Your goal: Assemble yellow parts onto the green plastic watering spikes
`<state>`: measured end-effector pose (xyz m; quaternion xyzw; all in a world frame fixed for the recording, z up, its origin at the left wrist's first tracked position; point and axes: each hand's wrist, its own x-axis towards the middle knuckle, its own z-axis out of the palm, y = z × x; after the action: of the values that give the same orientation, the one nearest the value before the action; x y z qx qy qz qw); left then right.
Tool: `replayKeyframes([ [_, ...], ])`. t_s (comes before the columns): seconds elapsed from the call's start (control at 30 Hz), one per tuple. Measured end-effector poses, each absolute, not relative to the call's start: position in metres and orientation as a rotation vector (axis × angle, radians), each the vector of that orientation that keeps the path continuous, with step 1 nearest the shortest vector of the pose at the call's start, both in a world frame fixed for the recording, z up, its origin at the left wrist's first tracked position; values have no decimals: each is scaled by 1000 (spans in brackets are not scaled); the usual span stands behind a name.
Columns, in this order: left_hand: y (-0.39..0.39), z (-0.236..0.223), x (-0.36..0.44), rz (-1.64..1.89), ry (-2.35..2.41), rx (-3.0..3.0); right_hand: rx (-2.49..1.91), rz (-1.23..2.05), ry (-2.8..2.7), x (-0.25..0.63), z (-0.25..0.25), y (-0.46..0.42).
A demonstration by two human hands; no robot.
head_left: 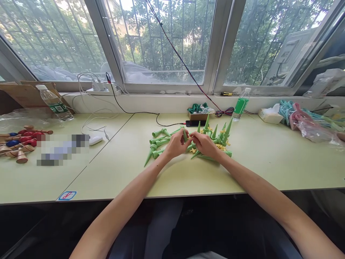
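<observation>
My left hand (176, 144) is closed around a green plastic spike (185, 135), whose pointed part shows above the fingers. Close beside it, my right hand (204, 144) pinches at a small yellow piece, mostly hidden by the fingertips. Several more green spikes (150, 154) with ribbed caps lie to the left of the hands. On the right, other green spikes (228, 130) stand or lean among small yellow pieces (221, 147). Both hands are just above the table (172, 180).
Behind the hands are a black phone (197, 123) on a cable and a small box (198, 116). A green-labelled bottle (240, 104) and a tissue box (270, 115) stand at back right. Wooden toys (22, 157) and another bottle (55, 103) are at left.
</observation>
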<state>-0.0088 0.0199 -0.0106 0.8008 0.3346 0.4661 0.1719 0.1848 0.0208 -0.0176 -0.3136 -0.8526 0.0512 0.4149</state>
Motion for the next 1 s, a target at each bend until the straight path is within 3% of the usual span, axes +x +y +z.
replayKeyframes([
  [1.0,19,-11,-2,1453,971,2393,-765,167,-2173,183,-16,20],
])
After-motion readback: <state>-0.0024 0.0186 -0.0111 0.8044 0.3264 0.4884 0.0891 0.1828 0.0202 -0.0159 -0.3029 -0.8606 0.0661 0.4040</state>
